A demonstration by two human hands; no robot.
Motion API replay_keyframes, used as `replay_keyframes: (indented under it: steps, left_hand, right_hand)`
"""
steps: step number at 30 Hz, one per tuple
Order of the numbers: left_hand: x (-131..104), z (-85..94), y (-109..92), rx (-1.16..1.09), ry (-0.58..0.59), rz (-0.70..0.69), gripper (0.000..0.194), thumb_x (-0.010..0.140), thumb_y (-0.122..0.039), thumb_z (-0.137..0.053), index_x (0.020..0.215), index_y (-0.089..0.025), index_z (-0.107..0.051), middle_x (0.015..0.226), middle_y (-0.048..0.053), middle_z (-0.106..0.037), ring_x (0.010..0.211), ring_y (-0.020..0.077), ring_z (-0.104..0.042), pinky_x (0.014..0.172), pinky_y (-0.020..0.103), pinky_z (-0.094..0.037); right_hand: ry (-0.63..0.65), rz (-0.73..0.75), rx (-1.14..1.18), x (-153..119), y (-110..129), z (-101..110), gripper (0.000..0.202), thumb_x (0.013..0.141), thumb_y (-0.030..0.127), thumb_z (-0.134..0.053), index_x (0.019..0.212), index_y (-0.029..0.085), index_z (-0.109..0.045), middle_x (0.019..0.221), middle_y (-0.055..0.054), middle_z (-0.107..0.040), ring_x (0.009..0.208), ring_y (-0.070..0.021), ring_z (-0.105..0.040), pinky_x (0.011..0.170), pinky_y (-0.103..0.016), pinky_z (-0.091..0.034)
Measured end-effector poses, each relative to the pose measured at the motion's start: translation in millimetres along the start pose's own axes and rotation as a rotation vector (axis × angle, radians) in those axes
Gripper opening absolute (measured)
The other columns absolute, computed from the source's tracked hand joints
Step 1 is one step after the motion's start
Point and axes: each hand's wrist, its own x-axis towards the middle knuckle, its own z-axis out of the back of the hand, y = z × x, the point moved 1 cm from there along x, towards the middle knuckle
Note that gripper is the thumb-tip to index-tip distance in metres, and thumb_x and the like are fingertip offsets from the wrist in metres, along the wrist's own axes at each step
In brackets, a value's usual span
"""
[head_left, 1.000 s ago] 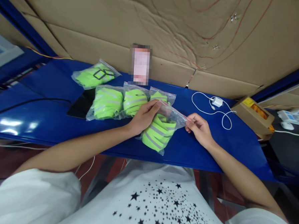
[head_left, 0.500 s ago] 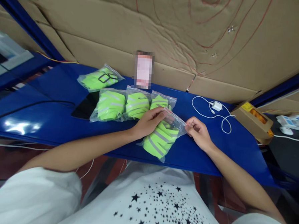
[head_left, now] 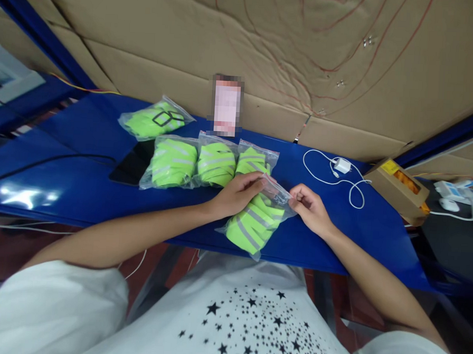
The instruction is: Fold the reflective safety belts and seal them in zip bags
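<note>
A clear zip bag (head_left: 255,224) with a neon-yellow, grey-striped reflective strap bundle in it lies at the table's front edge. My left hand (head_left: 237,197) pinches the left end of its zip strip. At the strip's right end, the fingers of my right hand (head_left: 310,208) are closed on the corner. Behind my left hand stand three similar filled bags in a row: a left bag (head_left: 174,163), a middle bag (head_left: 216,163) and a right bag (head_left: 252,159), partly hidden. Farther back lies another bag (head_left: 154,121) with black buckles showing.
On the blue table (head_left: 63,162) lie a dark flat panel (head_left: 128,163), a black cable (head_left: 50,164) and a white charger (head_left: 342,165) with its cord. A blurred-out phone-like object (head_left: 226,107) leans on the cardboard wall (head_left: 157,25). A cardboard box (head_left: 398,191) stands right.
My hands have come slightly closer together along the zip strip, the left one moving a little right. Both still grip the bag. The camera view has shifted slightly.
</note>
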Motion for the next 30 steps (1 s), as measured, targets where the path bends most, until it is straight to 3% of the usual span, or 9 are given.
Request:
replay_keyframes:
  steps: [10,19,25,30]
  left_hand:
    - [-4.0,-3.9,-1.0,0.005,0.124,0.013,0.037,0.105,-0.040,-0.048,0.125,-0.018,-0.070,0.118,0.007,-0.076,0.107,0.0191,-0.070,0.094,0.030,-0.053]
    - [-6.0,-8.4,1.7,0.048,0.202,0.076,0.043,0.106,-0.042,-0.044,0.134,-0.017,-0.066,0.126,0.008,-0.074,0.113,0.0214,-0.068,0.095,0.032,-0.052]
    - [-7.0,-11.9,5.9,0.035,0.246,0.096,0.045,0.106,-0.045,-0.043,0.134,-0.018,-0.065,0.129,0.009,-0.073,0.115,0.0217,-0.068,0.099,0.034,-0.051]
    - [-11.0,-15.1,3.9,0.010,0.219,0.021,0.038,0.105,-0.044,-0.048,0.128,-0.020,-0.067,0.126,0.008,-0.073,0.114,0.0203,-0.068,0.098,0.032,-0.051]
  right_hand:
    - [0.027,0.011,-0.022,-1.9,3.3,-2.0,0.013,0.093,0.029,-0.064,0.085,0.021,-0.060,0.066,0.005,-0.049,0.058,-0.0098,-0.042,0.055,-0.025,-0.030]
    - [0.085,0.027,-0.067,-4.1,4.0,-4.5,0.015,0.095,0.033,-0.064,0.088,0.020,-0.060,0.067,0.005,-0.052,0.059,-0.0100,-0.044,0.058,-0.025,-0.034]
    - [0.097,0.079,-0.138,-7.1,5.5,-6.1,0.016,0.099,0.034,-0.061,0.089,0.021,-0.058,0.060,0.008,-0.045,0.054,-0.0088,-0.041,0.056,-0.024,-0.032]
    - [0.125,0.093,-0.251,-11.4,4.2,-5.7,0.018,0.101,0.040,-0.060,0.098,0.023,-0.061,0.055,0.009,-0.039,0.050,-0.0087,-0.034,0.052,-0.024,-0.028]
